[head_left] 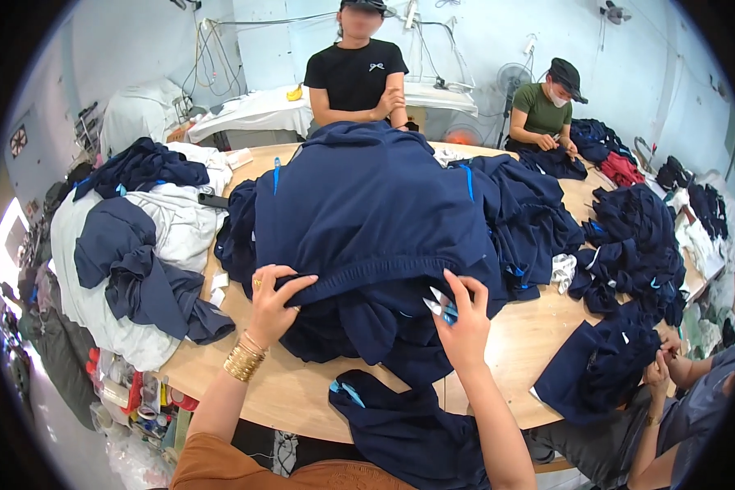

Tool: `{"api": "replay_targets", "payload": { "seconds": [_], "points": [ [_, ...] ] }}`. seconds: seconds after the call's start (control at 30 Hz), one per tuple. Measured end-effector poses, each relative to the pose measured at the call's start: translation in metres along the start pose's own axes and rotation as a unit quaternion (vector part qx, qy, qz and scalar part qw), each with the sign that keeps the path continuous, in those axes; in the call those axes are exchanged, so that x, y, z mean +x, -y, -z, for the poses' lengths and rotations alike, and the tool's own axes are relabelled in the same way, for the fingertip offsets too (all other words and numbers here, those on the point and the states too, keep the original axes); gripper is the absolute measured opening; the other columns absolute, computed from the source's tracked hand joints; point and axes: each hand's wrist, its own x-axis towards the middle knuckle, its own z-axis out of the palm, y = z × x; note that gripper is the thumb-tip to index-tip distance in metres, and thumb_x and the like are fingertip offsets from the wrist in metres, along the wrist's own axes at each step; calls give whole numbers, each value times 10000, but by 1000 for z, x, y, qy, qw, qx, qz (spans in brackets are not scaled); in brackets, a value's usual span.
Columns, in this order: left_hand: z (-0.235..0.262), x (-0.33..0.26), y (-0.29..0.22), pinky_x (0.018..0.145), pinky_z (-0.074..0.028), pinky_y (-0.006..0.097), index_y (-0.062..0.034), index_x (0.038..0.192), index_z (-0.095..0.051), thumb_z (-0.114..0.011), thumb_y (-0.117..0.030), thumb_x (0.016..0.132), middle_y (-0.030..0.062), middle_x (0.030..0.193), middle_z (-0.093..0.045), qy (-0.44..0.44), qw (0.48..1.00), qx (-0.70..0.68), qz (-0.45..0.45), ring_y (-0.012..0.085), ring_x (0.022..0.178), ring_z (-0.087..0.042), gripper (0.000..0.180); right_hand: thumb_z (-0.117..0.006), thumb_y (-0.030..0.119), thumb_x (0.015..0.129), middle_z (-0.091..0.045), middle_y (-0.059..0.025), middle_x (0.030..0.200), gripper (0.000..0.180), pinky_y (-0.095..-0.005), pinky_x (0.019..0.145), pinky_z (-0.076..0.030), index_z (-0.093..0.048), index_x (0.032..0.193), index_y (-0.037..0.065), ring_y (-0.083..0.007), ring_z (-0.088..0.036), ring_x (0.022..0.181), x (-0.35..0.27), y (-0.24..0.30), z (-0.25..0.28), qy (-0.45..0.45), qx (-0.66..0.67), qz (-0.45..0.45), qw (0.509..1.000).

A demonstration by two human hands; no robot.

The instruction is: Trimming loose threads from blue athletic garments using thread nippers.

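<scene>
The wooden worktop (514, 343) carried a navy garment (367, 220); the left hand (273, 306) clenched its hem, the right hand (464, 322) beside it grasped small snips (438, 304)

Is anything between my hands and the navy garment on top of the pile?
Nothing visible. The left hand already grips the navy garment at its hem; the right hand rests on it too, with small thread snips in its fingers.
</scene>
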Motion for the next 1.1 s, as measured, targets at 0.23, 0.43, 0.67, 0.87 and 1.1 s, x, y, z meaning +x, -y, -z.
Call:
{"api": "replay_targets", "payload": {
  "seconds": [0.23,0.43,0.67,0.87,1.1],
  "points": [
    [-19,-24,0,950,-347,424,-162,1004,-644,-637,49,508,53,996,-512,-34,999,-23,27,245,986,-485,539,-647,-20,629,-522,-48,986,370,-317,573,-485,-625,961,142,-233,-599,662,32,-24,-29,-17,-113,24,993],
    [-19,-40,6,962,-328,443,-139,1030,-595,-631,12,500,45,1000,-515,-67,997,-22,29,229,984,-489,552,-690,-10,579,-533,-52,880,302,-307,500,-443,-637,850,113,-221,-575,574,-4,-23,2,-60,-94,62,992],
    [-32,-53,16,954,-319,447,-137,1056,-575,-672,-89,551,43,977,-515,-85,996,5,27,224,963,-488,517,-746,81,596,-513,-57,929,389,-316,520,-475,-635,961,156,-236,-598,653,-32,-34,-8,-40,-143,19,989],
    [-34,-58,15,954,-319,449,-145,1102,-539,-690,-297,685,43,969,-512,-110,993,26,18,217,954,-485,469,-773,66,546,-486,-60,980,501,-320,563,-495,-605,1004,180,-246,-606,701,-35,-29,-6,4,-137,-58,989],
    [-34,-76,16,955,-314,467,-197,1130,-533,-720,-201,651,38,1005,-480,-86,995,38,11,217,971,-475,514,-772,80,554,-468,-68,925,517,-325,558,-494,-587,1026,181,-249,-600,668,-42,-31,-5,28,-150,-62,986]
  ]
}}
